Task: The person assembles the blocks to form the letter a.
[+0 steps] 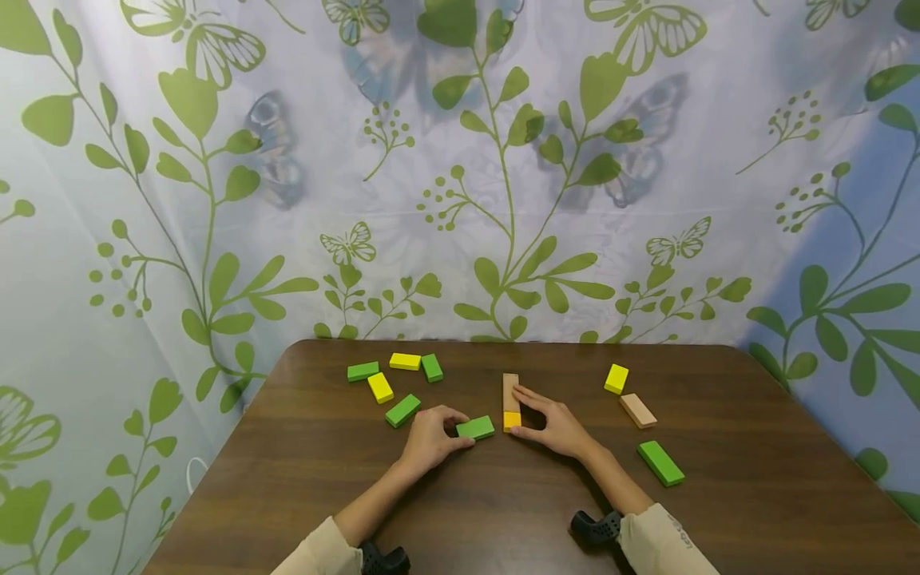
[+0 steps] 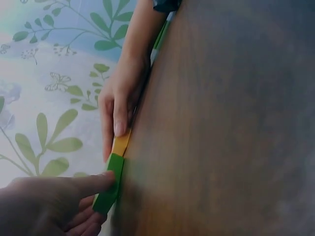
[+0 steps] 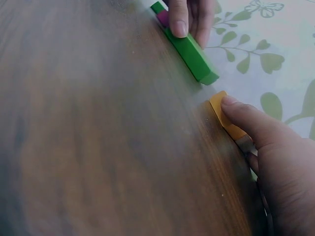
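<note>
Head view: the green block (image 1: 476,428) is clamped between thumb and fingers of the left hand (image 1: 431,438). Just right of it, the right hand (image 1: 561,429) has thumb and forefinger spread apart, thumb touching the orange block (image 1: 511,422), forefinger on the wooden block (image 1: 509,391) beyond. Past the left fingertips lie five green and yellow blocks (image 1: 381,388); well right of the right fingers, three loose blocks (image 1: 638,410) on the table (image 1: 517,511).

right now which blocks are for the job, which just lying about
Apparently the job:
green block in left fingers
orange block, wooden block at right fingers

Lying about:
left: three green blocks, two yellow blocks
right: one yellow, one wooden, one green
</note>
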`<state>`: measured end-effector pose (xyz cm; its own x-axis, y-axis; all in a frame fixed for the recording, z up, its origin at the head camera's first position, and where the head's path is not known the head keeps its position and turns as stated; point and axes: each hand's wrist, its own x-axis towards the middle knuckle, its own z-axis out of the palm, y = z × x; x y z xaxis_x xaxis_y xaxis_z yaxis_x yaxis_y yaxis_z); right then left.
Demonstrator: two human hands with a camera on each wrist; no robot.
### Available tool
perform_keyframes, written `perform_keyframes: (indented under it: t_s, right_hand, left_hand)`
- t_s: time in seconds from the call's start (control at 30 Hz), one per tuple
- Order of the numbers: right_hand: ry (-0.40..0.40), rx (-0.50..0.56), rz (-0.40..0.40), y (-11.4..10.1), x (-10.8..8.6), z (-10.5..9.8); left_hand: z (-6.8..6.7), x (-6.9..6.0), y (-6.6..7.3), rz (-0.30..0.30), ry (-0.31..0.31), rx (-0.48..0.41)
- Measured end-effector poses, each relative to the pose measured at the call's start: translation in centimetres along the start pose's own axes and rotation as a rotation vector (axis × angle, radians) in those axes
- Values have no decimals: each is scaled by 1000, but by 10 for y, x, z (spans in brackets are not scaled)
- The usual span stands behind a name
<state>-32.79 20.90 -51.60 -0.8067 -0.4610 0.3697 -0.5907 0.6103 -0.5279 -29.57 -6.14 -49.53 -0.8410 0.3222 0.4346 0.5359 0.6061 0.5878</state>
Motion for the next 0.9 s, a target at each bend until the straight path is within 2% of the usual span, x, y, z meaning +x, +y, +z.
perform_keyframes:
  t_s: [0.13,0.37,0.53,0.7,0.9]
  right_hand:
    - [2,-13,-4,1,0,0]
    - [3,-22,-2,2,-1,1]
    - [-8,-31,7,2,-1,2]
    - [-31,-18,24,1,-2,2]
    - [-16,-21,11,1,-1,2]
  left_hand:
    - [0,-5,3,15,-52,3]
    - [-2,-15,10,82,-120,33]
    - [-5,-13,9,111,-164,29]
    - [-8,-7,3,126,-226,-33]
    - [-7,-2,-11,251,-278,-150]
